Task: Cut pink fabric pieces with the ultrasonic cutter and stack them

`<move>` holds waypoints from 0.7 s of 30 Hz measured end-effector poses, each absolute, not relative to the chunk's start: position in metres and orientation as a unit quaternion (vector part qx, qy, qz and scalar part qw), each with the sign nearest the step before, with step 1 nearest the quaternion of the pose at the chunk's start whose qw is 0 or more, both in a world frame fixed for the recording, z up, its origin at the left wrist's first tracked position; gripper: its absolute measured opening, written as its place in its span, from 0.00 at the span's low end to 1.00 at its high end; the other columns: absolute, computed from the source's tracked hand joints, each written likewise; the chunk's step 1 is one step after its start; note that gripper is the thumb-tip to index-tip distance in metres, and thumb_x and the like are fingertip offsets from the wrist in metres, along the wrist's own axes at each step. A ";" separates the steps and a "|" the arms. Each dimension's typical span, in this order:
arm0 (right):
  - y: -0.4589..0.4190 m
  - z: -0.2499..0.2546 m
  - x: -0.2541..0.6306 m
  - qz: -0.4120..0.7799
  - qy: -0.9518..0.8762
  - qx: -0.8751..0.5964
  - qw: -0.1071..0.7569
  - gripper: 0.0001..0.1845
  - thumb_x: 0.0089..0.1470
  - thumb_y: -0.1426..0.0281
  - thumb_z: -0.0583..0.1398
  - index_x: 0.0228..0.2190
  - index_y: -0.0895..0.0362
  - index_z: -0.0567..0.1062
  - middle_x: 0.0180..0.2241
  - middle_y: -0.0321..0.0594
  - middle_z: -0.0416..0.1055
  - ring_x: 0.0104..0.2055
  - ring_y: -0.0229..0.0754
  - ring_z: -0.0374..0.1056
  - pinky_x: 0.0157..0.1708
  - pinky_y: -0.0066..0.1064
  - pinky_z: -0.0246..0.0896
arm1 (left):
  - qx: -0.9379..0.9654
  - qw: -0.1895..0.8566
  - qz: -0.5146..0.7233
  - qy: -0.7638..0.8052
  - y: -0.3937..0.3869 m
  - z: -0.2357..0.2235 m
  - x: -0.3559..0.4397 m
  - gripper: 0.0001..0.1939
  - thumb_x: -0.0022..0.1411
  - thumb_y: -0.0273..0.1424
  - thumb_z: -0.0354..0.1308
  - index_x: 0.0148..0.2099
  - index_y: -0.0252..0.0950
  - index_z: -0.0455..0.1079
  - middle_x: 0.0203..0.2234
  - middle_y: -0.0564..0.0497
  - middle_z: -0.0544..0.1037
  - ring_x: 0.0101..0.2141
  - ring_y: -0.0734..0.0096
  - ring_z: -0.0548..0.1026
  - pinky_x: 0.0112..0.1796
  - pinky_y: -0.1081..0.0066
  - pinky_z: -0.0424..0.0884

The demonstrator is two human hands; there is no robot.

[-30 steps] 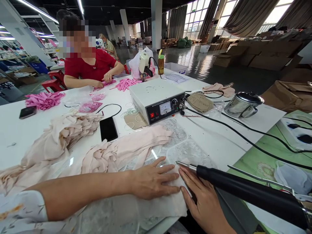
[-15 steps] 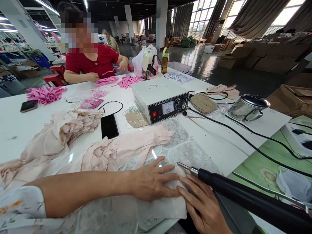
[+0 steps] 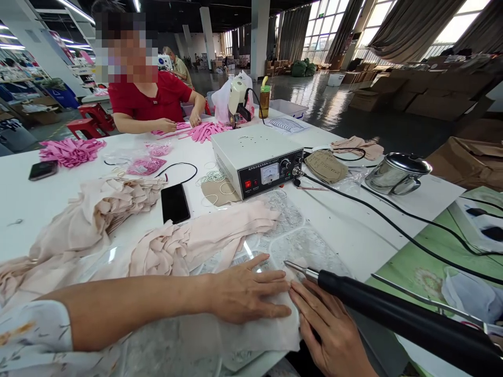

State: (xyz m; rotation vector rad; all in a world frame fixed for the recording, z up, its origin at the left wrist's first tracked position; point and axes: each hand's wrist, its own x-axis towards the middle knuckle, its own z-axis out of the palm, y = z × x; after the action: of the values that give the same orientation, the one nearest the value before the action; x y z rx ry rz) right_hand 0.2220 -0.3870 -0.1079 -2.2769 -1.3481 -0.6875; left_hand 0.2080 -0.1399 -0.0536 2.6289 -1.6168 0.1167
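My left hand (image 3: 251, 293) lies palm down with its fingers spread, pressing on a sheet of thin pale beige fabric (image 3: 267, 332) over a clear mat (image 3: 318, 248). My right hand (image 3: 330, 330) rests at the fabric's right edge by the table's near edge, fingers stretched out and partly overlapping the cloth. Its fingertips nearly touch those of my left hand. Just above them sits the metal tip of a black pen-like tool (image 3: 377, 298), which comes in from the right; neither hand holds it. Behind my left hand lies a stack of beige fabric pieces (image 3: 212, 230).
A control box (image 3: 257, 157) with a dial stands mid-table, its cable running right. Around it are a black phone (image 3: 175, 203), a steel mug (image 3: 398, 173) and another beige fabric pile (image 3: 98, 209). Across the table a co-worker in red (image 3: 153, 102) handles pink strips (image 3: 208, 131).
My left fingers have shifted slightly right, and my right fingertips have slid a little on the cloth. Across the table, the co-worker's hands have moved together over the pink strips.
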 end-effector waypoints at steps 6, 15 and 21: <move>-0.386 -0.105 0.223 -0.260 -0.478 -0.814 0.202 0.21 0.55 0.79 0.54 0.50 0.61 0.72 0.49 0.42 0.73 0.51 0.48 0.67 0.45 0.38 0.63 | 0.841 0.022 0.055 -0.538 -0.141 -0.053 0.209 0.16 0.68 0.30 0.47 0.56 0.40 0.66 0.56 0.39 0.67 0.58 0.57 0.61 0.58 0.46 0.53; -0.386 -0.111 0.224 -0.255 -0.471 -0.812 0.232 0.22 0.55 0.78 0.54 0.52 0.58 0.71 0.48 0.40 0.74 0.50 0.46 0.69 0.46 0.37 0.66 | 0.857 0.040 0.024 -0.514 -0.142 -0.056 0.207 0.19 0.70 0.32 0.44 0.59 0.34 0.63 0.58 0.41 0.66 0.59 0.56 0.60 0.60 0.43 0.47; -0.402 -0.126 0.215 -0.237 -0.294 -0.835 0.401 0.17 0.54 0.72 0.60 0.47 0.53 0.75 0.42 0.40 0.77 0.40 0.45 0.75 0.36 0.29 0.73 | 0.866 0.084 0.032 -0.492 -0.139 -0.056 0.207 0.17 0.69 0.34 0.49 0.58 0.41 0.65 0.57 0.46 0.67 0.56 0.58 0.63 0.60 0.46 0.50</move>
State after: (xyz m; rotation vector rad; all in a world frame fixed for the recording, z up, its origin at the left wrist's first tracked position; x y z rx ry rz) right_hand 0.2152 -0.4023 -0.1261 -2.1104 -0.7422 -0.5983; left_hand 0.2066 -0.1392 -0.0562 2.5846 -1.4678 0.0963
